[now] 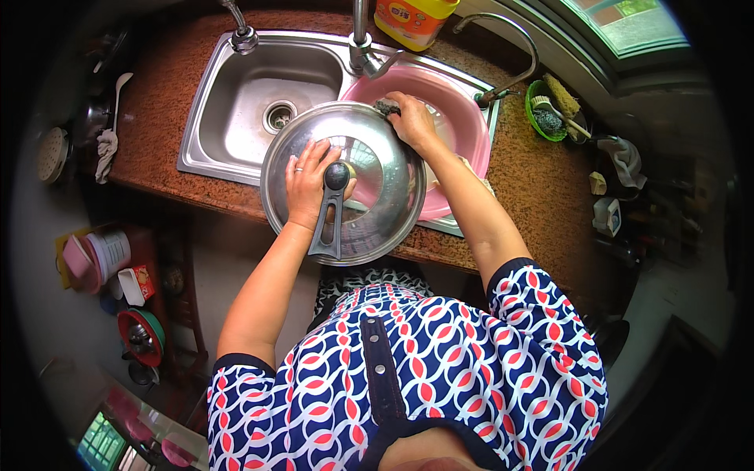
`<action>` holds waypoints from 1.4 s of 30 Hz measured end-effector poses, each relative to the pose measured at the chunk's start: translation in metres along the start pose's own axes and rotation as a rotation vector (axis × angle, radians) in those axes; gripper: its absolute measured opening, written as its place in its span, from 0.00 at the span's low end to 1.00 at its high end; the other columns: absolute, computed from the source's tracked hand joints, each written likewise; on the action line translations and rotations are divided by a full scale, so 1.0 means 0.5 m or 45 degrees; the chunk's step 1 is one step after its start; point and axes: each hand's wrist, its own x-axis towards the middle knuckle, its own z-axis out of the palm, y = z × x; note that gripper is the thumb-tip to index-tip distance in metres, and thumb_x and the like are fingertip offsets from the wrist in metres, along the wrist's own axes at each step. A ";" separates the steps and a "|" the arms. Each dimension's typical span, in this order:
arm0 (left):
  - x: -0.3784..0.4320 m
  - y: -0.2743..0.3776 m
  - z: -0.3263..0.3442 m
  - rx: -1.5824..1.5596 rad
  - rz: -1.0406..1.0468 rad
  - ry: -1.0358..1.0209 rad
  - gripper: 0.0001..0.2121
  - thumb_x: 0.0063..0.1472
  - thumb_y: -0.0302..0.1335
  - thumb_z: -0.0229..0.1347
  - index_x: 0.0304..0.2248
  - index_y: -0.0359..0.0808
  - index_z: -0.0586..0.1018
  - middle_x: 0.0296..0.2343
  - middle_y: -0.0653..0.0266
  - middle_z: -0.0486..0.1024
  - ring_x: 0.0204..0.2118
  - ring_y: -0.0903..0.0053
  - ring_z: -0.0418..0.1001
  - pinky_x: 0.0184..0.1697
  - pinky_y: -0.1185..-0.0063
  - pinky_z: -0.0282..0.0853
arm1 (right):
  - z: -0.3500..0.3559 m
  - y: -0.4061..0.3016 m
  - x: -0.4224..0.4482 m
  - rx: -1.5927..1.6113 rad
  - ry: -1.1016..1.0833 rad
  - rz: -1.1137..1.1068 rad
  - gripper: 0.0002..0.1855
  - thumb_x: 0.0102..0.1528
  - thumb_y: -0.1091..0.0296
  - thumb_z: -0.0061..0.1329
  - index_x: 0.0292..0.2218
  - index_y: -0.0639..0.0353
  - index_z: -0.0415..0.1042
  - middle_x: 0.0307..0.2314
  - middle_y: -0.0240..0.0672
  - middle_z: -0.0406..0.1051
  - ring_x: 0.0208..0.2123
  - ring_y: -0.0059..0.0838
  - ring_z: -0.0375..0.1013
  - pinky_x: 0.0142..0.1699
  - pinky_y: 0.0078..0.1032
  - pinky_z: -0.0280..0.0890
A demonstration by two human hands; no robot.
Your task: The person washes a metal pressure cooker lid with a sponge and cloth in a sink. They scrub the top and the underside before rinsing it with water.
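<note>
A large round pan lid point(389, 171) of metal with a glass centre lies over the near part of the double sink, above a pink plastic basin point(471, 118) in the right bowl. My left hand point(309, 179) grips the lid at its black knob and long handle point(327, 226), fingers spread on the top. With my right hand point(412, 120) I hold a dark scouring pad point(387, 106) against the lid's far right rim. Something pale lies in the basin, partly hidden by the lid and my right forearm.
The left steel sink bowl point(241, 106) has a drain. Behind stand a mixer tap point(364, 56), a curved thin tap point(533, 47) and an orange and yellow jug point(412, 20). A green basket point(545, 132) with brushes sits at right; a white spoon point(119, 94) and cloth point(106, 150) at left.
</note>
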 end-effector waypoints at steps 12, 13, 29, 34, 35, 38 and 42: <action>-0.003 0.001 -0.003 -0.031 -0.022 -0.014 0.28 0.47 0.44 0.66 0.50 0.48 0.78 0.55 0.67 0.69 0.63 0.67 0.59 0.65 0.57 0.48 | -0.020 0.016 -0.097 -0.060 0.006 0.002 0.09 0.51 0.73 0.54 0.36 0.55 0.78 0.34 0.42 0.72 0.38 0.48 0.74 0.44 0.40 0.69; 0.001 0.001 -0.004 -0.032 -0.018 -0.021 0.28 0.47 0.44 0.66 0.50 0.49 0.78 0.55 0.67 0.69 0.63 0.67 0.59 0.65 0.57 0.48 | 0.000 0.011 -0.055 -0.050 0.020 -0.020 0.08 0.50 0.72 0.54 0.35 0.54 0.78 0.34 0.40 0.71 0.37 0.47 0.74 0.43 0.40 0.70; -0.001 0.000 0.006 -0.027 -0.018 0.010 0.28 0.46 0.43 0.66 0.49 0.49 0.78 0.55 0.67 0.70 0.63 0.67 0.60 0.64 0.57 0.49 | -0.053 0.026 -0.148 0.009 0.025 -0.022 0.08 0.54 0.71 0.53 0.37 0.56 0.78 0.35 0.40 0.69 0.36 0.47 0.74 0.43 0.38 0.69; -0.001 0.002 -0.002 -0.020 -0.013 -0.006 0.28 0.46 0.43 0.66 0.50 0.49 0.78 0.55 0.68 0.69 0.63 0.68 0.60 0.65 0.58 0.49 | -0.036 0.006 -0.104 -0.020 0.046 -0.015 0.06 0.52 0.73 0.54 0.34 0.59 0.74 0.35 0.42 0.71 0.37 0.49 0.74 0.43 0.40 0.68; 0.000 0.004 -0.003 -0.019 -0.013 -0.019 0.29 0.47 0.42 0.66 0.50 0.49 0.77 0.56 0.68 0.69 0.63 0.69 0.60 0.65 0.58 0.49 | -0.034 0.009 -0.096 -0.020 0.064 -0.025 0.06 0.51 0.73 0.54 0.34 0.59 0.74 0.35 0.42 0.72 0.37 0.50 0.74 0.43 0.41 0.68; -0.006 -0.002 -0.003 -0.022 -0.006 -0.042 0.30 0.47 0.42 0.66 0.51 0.49 0.77 0.56 0.69 0.68 0.64 0.69 0.60 0.65 0.59 0.48 | -0.037 0.028 -0.085 0.111 -0.080 0.211 0.09 0.47 0.72 0.57 0.33 0.59 0.74 0.31 0.44 0.75 0.36 0.49 0.75 0.42 0.38 0.68; -0.013 -0.010 -0.009 -0.031 0.018 -0.029 0.29 0.46 0.42 0.66 0.51 0.49 0.77 0.56 0.69 0.69 0.63 0.70 0.60 0.65 0.59 0.49 | -0.044 0.025 -0.065 0.109 -0.207 0.296 0.10 0.44 0.71 0.59 0.30 0.62 0.75 0.27 0.48 0.76 0.34 0.46 0.76 0.42 0.36 0.69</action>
